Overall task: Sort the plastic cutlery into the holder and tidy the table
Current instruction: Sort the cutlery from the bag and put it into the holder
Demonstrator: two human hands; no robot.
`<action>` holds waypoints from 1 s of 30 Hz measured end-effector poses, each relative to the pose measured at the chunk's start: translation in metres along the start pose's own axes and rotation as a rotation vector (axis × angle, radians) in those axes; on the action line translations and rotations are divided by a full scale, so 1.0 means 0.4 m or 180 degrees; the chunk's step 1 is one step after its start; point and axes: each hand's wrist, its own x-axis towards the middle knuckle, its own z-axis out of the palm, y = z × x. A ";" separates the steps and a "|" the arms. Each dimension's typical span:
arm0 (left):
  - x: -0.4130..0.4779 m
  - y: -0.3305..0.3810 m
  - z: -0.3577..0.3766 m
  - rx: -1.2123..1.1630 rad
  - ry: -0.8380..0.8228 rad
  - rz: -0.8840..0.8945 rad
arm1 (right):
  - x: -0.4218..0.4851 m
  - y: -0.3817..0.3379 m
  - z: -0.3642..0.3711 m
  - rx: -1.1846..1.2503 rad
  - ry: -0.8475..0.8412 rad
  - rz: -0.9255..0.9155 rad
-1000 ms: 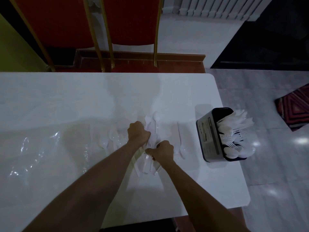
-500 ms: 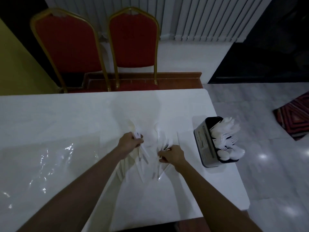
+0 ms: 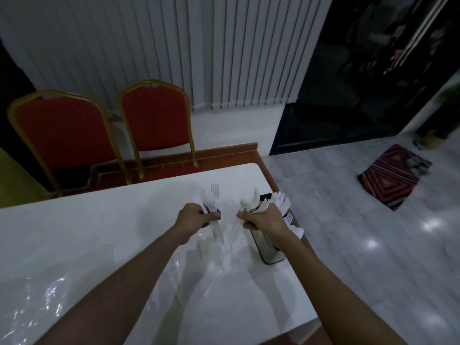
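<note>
Left hand (image 3: 196, 219): fingers curled round cutlery bunch 1 (image 3: 210, 202) (white spoons, fork), above bench (image 3: 74, 232). Right hand (image 3: 263, 220): fingers clasp cutlery bunch 2 (image 3: 254, 204), in front of dark holder (image 3: 270, 252) at bench's right edge. Holder label illegible.

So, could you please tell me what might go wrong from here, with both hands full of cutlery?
1. The left bundle in the left hand and the right bundle in the right hand are splayed, so a piece could slip out.
2. The holder stands near the right edge of the table and already looks full. Pushing more in might tip it off.
3. A loose white piece lying on the white table is easily overlooked.
</note>
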 end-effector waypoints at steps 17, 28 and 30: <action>0.019 0.068 0.202 -0.1225 -0.0472 -0.0213 | 0.047 0.037 -0.331 0.0357 0.0741 -0.0145; 0.042 0.022 0.159 -0.0853 -0.0417 -0.0249 | 0.080 0.094 -0.307 -0.1521 0.0666 -0.0879; 0.043 0.020 0.159 -0.0758 -0.0456 -0.0213 | 0.089 0.088 -0.311 -0.1966 0.0492 -0.1032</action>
